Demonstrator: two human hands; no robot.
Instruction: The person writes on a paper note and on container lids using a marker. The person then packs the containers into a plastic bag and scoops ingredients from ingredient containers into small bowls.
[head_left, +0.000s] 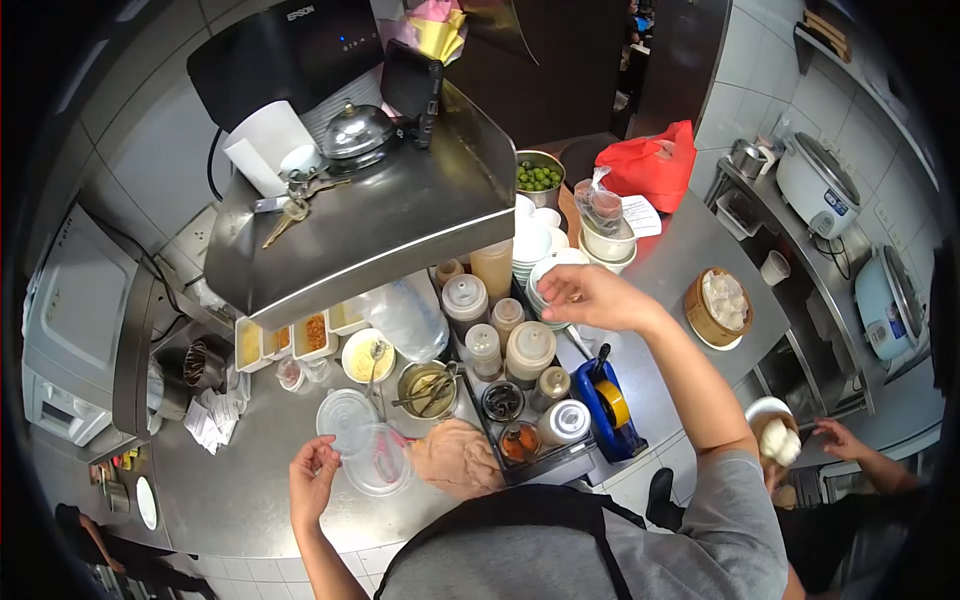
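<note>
My left hand (315,468) is at the front of the steel counter, its fingertips closed on the edge of a clear plastic lid (350,420). A round clear plastic container (380,470) sits just beside it, overlapping the lid in view. My right hand (592,298) is over the right side, by the stacked white bowls (540,240). Its fingers are loosely bent and apart, with nothing visible in them. Below that hand are squeeze bottles (530,350) and a blue tape dispenser (608,408) with yellow tape.
A raised steel shelf (380,220) holds a bell and keys. Food tubs (315,335), a bowl with a spoon (368,355) and a metal pot (428,388) line the counter. A steamer basket (718,308) stands right. Another person's hand (840,440) is near a bowl of white buns (778,440).
</note>
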